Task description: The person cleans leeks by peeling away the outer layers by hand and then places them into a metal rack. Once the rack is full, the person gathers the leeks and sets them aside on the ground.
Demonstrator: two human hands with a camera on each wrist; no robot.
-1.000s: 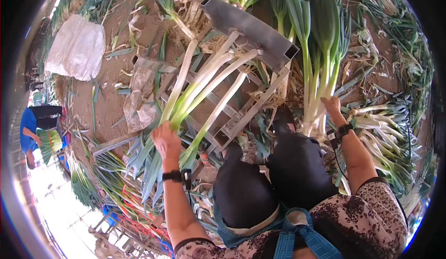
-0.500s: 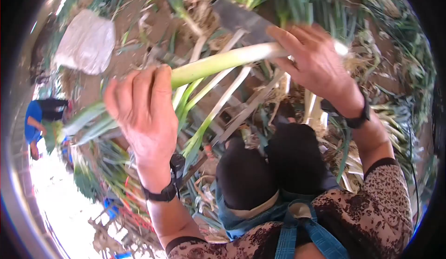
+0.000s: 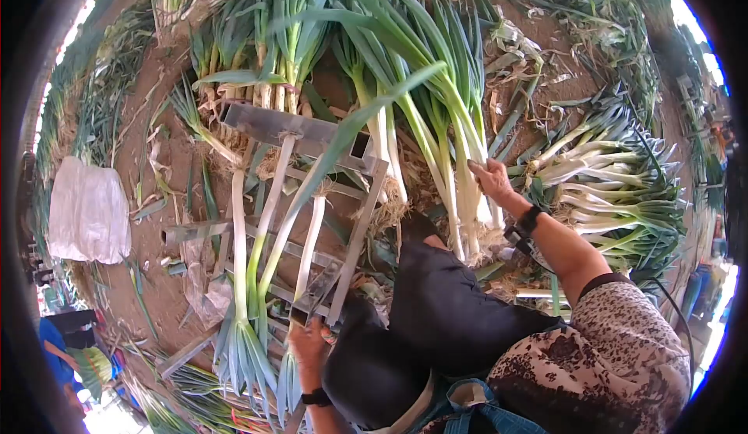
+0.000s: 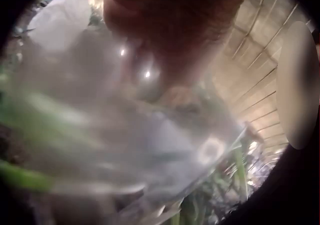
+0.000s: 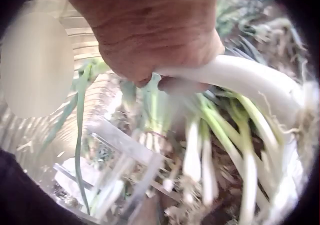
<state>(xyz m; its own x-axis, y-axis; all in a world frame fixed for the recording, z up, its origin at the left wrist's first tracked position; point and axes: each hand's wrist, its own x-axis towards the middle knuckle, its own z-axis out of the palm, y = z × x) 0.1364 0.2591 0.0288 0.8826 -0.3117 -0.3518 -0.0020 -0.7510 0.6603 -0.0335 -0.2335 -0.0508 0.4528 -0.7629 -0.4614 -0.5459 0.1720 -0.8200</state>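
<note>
My right hand grips a white leek stem at the near side of a cluster of upright leeks; in the right wrist view the fingers curl under it. Long green leaves from this cluster arch over the metal rack. Several leeks lie on that rack, white ends away from me and leaves towards me. At the rack's near end, beside my knee, is my left hand, close to the leek leaves. Motion blurs the left wrist view, and I cannot tell what that hand holds.
A pile of leeks lies on the ground at the right. Bundled leeks stand beyond the rack. A white sack lies at the far left, with a person in blue below it. Loose leaves litter the soil.
Half a second ago both hands held one leek across the rack. Since then the hands have parted: left drawn back towards my knee, right onto the upright leeks. The head view has swung right.
</note>
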